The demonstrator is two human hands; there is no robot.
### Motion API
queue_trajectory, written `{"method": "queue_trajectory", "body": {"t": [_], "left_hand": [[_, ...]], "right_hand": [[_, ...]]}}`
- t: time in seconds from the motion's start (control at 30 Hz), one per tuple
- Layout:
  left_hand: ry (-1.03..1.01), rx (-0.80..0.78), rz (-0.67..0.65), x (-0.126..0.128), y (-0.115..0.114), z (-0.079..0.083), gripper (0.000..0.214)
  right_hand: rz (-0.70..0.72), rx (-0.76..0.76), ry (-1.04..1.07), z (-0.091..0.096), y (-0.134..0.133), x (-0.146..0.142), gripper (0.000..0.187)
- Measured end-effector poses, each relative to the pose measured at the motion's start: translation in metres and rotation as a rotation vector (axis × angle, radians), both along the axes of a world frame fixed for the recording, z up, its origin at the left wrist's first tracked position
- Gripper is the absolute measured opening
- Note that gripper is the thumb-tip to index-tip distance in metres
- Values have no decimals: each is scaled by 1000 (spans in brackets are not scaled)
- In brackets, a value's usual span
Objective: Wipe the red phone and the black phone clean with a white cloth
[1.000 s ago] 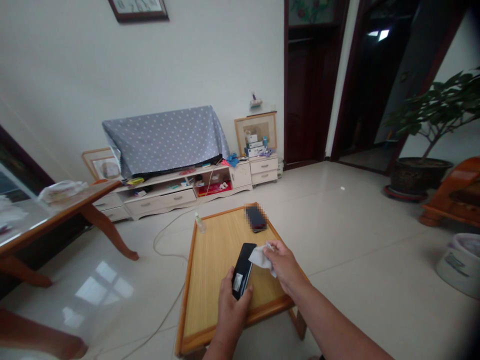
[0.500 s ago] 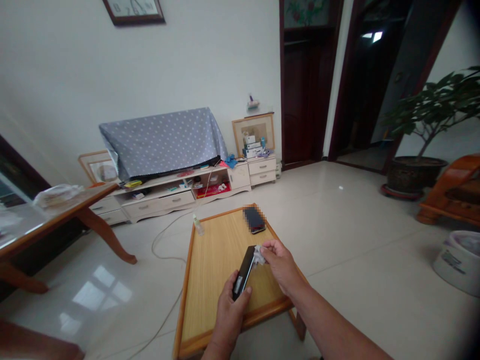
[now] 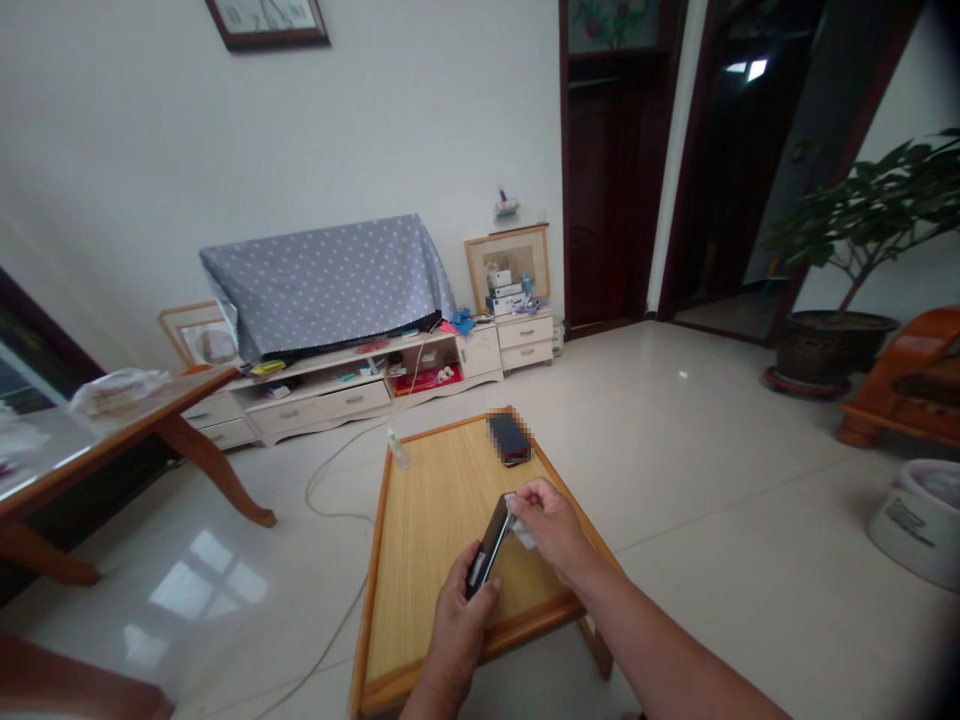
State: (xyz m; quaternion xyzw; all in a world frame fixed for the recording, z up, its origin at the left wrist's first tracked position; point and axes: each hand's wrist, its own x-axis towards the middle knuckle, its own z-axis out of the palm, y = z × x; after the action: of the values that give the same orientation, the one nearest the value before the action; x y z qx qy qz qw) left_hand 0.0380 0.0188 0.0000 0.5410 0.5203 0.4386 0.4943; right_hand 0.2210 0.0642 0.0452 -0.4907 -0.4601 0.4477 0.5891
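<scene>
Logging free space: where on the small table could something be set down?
Widest: the left side of the table, between bottle and left hand. Another: between bottle and blurred dark object. Crowded: above the near right, where the right hand holds tissue against the black phone.

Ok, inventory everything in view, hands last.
low table: 1, tan, centre
phone: 1, black, above low table
tissue: 1, white, at phone's far end
bottle: 1, clear and green, low table, far left
pixelated flat object: 1, dark, low table, far right
TV cabinet: 1, white, back, cluttered
polka-dot cloth: 1, grey-blue, over TV cabinet
picture frames: 3, brown, back
cable: 1, pale, left
potted plant: 1, green, right
bucket: 1, whitish, right
wooden seat: 1, brown, right
glass-topped table: 1, brown, left
door: 1, dark, back
left hand: 1, bare, around phone
right hand: 1, bare, pinching tissue
</scene>
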Motion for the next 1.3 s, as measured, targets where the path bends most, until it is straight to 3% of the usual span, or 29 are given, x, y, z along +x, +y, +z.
{"method": "queue_trajectory", "body": {"t": [0.1, 0.27, 0.33, 0.5, 0.63, 0.73, 1.0, 1.2, 1.3], "left_hand": [[7, -7, -12, 0, -1, 0, 73], [-16, -11, -33, 1, 3, -2, 72], [-19, -14, -44, 1, 3, 0, 72], [96, 64, -16, 4, -1, 4, 72], [299, 210, 18, 5, -3, 2, 77], [404, 279, 29, 5, -3, -2, 77], [534, 366, 58, 2, 1, -11, 70], [682, 367, 11, 1, 6, -20, 69], [766, 368, -34, 1, 6, -22, 68]], "right_hand": [[-39, 8, 8, 3, 3, 7, 27], [129, 79, -110, -3, -21, -13, 18], [129, 85, -117, -6, -24, -17, 17], [-64, -100, 105, -9, -3, 4, 37], [-34, -200, 195, -16, 6, 18, 45], [-6, -229, 151, -24, 6, 19, 37], [-139, -214, 35, -43, 16, 27, 28], [-33, -187, 16, -39, 10, 21, 24], [-18, -153, -125, -46, 9, 15, 22]]}}
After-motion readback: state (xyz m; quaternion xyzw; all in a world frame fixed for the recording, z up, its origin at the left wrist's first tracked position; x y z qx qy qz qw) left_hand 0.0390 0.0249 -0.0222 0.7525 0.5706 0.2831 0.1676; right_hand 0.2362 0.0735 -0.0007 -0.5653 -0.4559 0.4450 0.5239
